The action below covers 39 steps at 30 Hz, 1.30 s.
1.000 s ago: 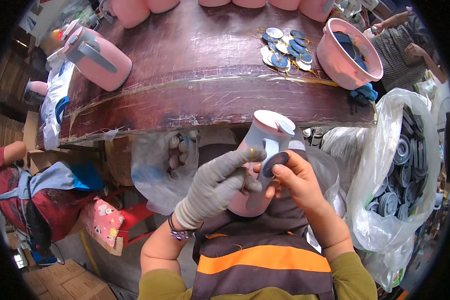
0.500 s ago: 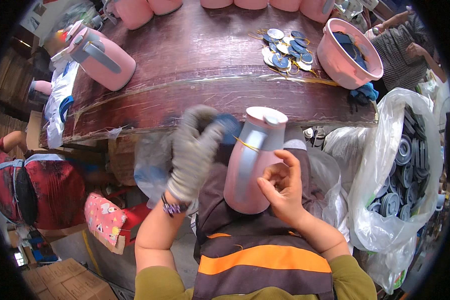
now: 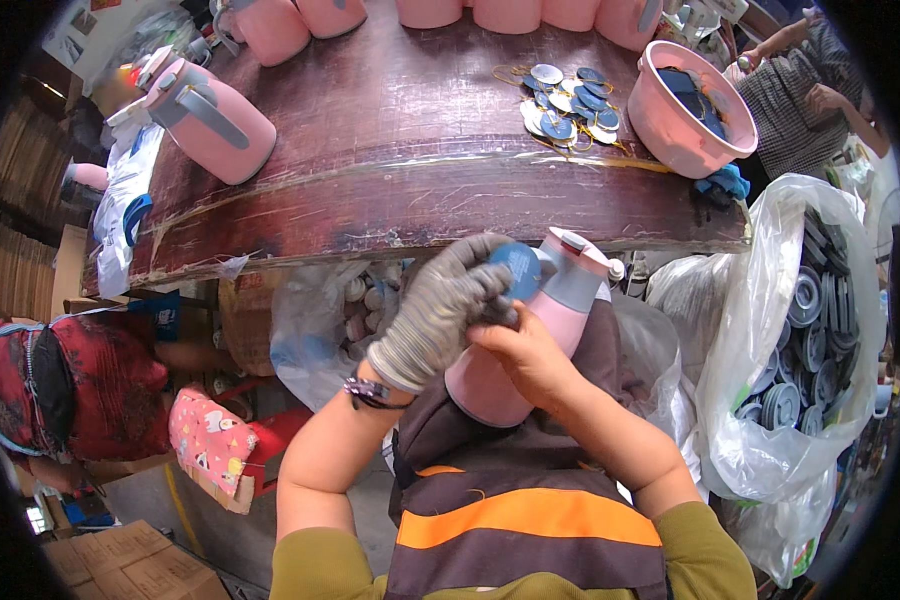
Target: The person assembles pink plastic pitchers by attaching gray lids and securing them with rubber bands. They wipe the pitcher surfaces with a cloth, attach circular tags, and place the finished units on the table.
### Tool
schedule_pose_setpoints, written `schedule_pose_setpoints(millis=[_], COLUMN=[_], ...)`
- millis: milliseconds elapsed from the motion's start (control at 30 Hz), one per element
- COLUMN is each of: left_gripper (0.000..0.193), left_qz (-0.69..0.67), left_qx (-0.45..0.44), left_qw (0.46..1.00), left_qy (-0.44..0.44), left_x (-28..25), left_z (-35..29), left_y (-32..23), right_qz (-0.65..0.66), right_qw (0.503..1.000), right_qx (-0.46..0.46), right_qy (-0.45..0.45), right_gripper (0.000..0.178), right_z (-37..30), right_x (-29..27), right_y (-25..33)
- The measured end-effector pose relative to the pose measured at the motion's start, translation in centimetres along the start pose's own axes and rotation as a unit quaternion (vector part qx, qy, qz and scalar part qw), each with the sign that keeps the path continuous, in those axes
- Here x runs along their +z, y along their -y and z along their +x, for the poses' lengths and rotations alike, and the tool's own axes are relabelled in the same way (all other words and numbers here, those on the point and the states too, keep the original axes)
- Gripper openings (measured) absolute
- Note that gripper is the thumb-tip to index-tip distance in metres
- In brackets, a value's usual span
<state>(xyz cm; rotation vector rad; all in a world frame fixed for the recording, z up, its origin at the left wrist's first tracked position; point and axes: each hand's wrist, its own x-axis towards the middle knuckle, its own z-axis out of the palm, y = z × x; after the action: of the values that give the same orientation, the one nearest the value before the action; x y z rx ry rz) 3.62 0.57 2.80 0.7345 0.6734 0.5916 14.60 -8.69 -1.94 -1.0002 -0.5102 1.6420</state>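
While a blue round tag [image 3: 517, 270] is pinched between the gloved fingertips of the left hand [image 3: 440, 310], its flat face is turned up beside the neck of a pink insulated jug [image 3: 562, 322]. The jug is rested on the lap, under and beyond the right hand [image 3: 530, 350], and is tilted so that its lid [image 3: 580, 248] is pointed away from the body and rightward of both hands. The bare right hand is brought up against the left one, with its thumb and fingers bent in front of the jug; whether anything is gripped by them cannot be made out, since the fingertips are partly hidden. A dark bracelet [image 3: 370, 390] is worn at the left wrist. Directly beyond both hands, a dark red wooden bench [image 3: 370, 120] is set. On it, farther out and to the left of the left hand, another pink jug [image 3: 220, 130] is placed, its grey handle turned toward the bench's middle. Beyond the right hand, blue and white round tags with yellow cords [image 3: 575, 105] are piled, and just to their right a pink basin [image 3: 685, 150] is stood, filled with dark items. Well right of the right hand, grey round lids [image 3: 782, 405] are held in a clear plastic bag [image 3: 725, 420].
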Motion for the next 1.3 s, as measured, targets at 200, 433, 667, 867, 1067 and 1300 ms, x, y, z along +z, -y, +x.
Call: schedule_pose_setpoints(millis=[200,433,667,867,1067,1300], left_gripper=[0.016,0.019,0.017,0.033,0.036,0.018], left_qz=[0.345,0.186,0.182,0.460,0.614,0.587], left_qx=[0.266,0.197,0.339,0.467,0.506,0.571], left_qw=[0.890,0.958,0.910,0.713,0.597,0.542], left_qy=[-0.133,-0.093,-0.152,-0.252,-0.104,-0.189], left_x=[-5.9,-4.4,-2.2,-1.0,0.1,-1.0], left_z=[4.9,-0.7,-6.3,-7.9,-5.6,-5.2], left_y=[-4.7,-3.7,-6.3,-6.0,-6.7,-4.5], right_qz=[0.023,-0.114,-0.246,-0.311,-0.426,-0.455], right_qw=[0.997,0.983,0.895,0.889,0.831,0.817], right_qx=[-0.045,-0.137,-0.357,-0.322,-0.351,-0.351], right_qy=[-0.051,0.053,0.109,0.100,0.067,-0.042], right_gripper=[0.023,0.036,0.039,0.040,0.031,0.022], right_z=[-5.1,-8.8,-5.1,-4.0,-4.3,-4.6], right_x=[1.4,1.6,3.3,3.6,3.6,2.4], right_y=[0.5,2.4,5.6,5.5,4.2,3.0])
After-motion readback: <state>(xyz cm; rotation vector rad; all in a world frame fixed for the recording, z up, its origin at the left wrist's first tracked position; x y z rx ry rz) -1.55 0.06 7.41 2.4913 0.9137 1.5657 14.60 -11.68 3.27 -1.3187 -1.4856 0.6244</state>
